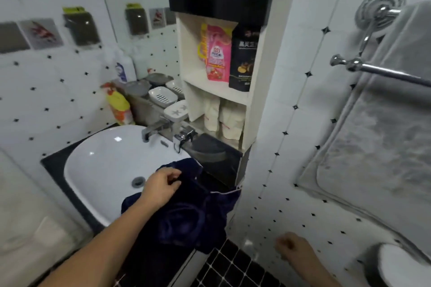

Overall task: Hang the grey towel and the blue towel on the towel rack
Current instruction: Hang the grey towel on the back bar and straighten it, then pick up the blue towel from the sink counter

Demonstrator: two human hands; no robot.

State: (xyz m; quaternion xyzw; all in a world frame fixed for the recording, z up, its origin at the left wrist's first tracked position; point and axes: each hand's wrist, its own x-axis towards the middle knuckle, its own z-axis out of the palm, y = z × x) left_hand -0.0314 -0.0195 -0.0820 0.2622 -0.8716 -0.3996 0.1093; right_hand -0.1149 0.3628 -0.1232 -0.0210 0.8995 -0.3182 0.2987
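The dark blue plush towel lies crumpled over the near right rim of the white oval ceramic sink and the black tabletop, with its lower folds spilling over the front edge. The left hand sits on the towel's upper part, just beside the sink drain. Its forearm reaches in from the lower left, and its fingers and thumb are curled in, pinching a fold of the fabric. The right hand hangs low over the dark floor tiles, well apart from the blue towel, with its fingers loosely curled around nothing. The grey fluffy towel is draped over the chrome towel rack on the right wall.
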